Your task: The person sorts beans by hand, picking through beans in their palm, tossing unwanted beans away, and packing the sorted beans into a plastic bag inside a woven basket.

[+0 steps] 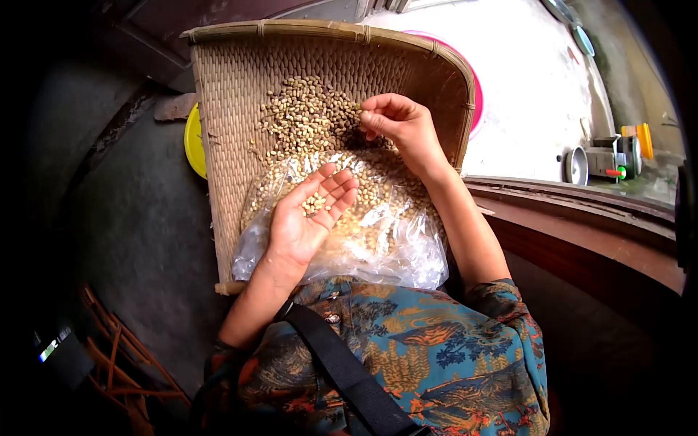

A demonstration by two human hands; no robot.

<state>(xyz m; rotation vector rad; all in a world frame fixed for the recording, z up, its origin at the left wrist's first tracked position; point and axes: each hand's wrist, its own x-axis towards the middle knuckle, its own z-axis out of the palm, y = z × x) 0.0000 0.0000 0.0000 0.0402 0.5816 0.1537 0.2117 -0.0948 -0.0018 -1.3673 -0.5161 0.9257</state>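
My left hand [299, 225] is turned palm up and slightly cupped, with a small heap of pale beans [315, 204] lying in it. Over the right side of a larger pile of beans [309, 109], my right hand [400, 125] has its thumb and index finger pinched together at what looks like a single bean. The pile, greenish and brown like raw coffee beans, rests in a woven bamboo winnowing basket [229, 123]. A clear plastic bag [392, 254] full of similar beans lies across the basket's near part, under my left hand.
A yellow round lid or basin [195, 142] shows left of the basket, and a pink basin [478, 94] behind its right rim. A wooden sill [582, 225] runs along the right. Wooden folding legs [120, 349] stand lower left. Metal and plastic items [611, 160] sit outside.
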